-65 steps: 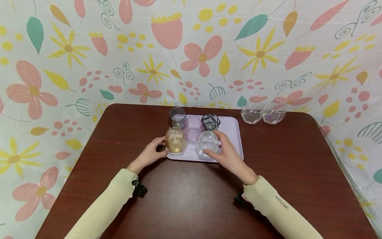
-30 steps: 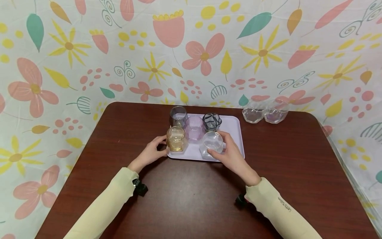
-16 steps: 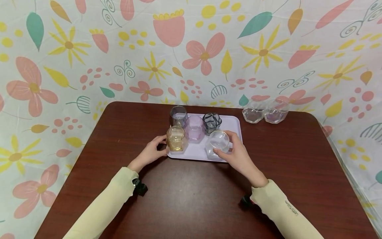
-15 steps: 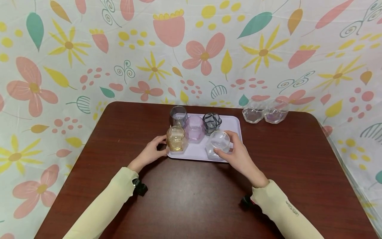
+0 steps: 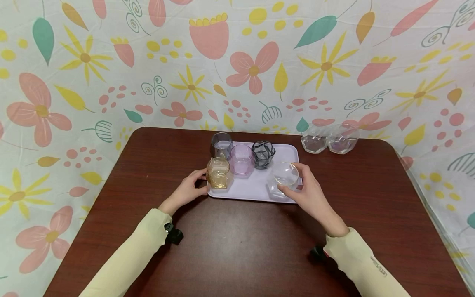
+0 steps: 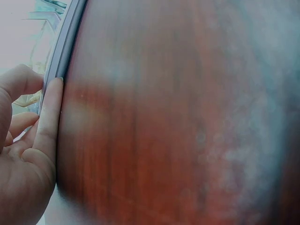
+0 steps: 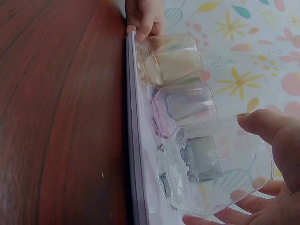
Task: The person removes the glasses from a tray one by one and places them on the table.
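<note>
My right hand point(image 5: 315, 198) holds a clear glass point(image 5: 283, 177) at the front right of a pale lilac tray point(image 5: 252, 189). In the right wrist view thumb and fingers span the glass's upper part; its thick base is at or just above the tray, I cannot tell which. At the tray's left end my left hand point(image 5: 185, 189) grips the rim between thumb and fingers, as the left wrist view shows. Beside it stands an amber glass point(image 5: 218, 175). A pink glass point(image 5: 242, 161), a smoky grey glass point(image 5: 221, 144) and a dark patterned glass point(image 5: 263, 154) stand behind.
Two clear faceted glasses, a left one point(image 5: 314, 142) and a right one point(image 5: 343, 142), stand at the back right of the brown table point(image 5: 230, 247), beyond the tray. A flower-print cloth point(image 5: 237, 62) hangs right behind the table's far edge.
My right hand has shifted the clear glass rightward along the tray's front, away from the amber and pink glasses. My left hand stays at the tray's left end.
</note>
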Motion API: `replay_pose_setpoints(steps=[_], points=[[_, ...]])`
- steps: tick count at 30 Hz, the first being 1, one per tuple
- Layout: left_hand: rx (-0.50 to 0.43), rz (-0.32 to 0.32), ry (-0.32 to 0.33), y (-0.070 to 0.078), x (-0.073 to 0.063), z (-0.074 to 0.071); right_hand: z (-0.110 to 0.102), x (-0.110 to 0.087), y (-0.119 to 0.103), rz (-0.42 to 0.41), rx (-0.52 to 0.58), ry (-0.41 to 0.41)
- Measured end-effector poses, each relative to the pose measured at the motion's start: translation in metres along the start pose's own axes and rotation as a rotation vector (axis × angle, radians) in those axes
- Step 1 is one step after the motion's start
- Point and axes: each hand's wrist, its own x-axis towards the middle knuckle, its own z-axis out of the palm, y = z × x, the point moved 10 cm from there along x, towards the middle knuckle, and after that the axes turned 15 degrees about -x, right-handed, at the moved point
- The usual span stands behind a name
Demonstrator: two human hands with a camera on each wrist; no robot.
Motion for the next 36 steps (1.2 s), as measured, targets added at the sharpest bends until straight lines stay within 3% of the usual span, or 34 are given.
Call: replay_pose_setpoints(steps=[18,36], points=[[0.009,-0.024,0.002,0.000,-0.002,0.000,-0.042,-0.011,0.031,0.013,-0.029,0.063],[0.020,-0.026,0.006,-0.001,-0.001,0.000,-0.078,-0.019,0.085,0.136,-0.092,0.130]])
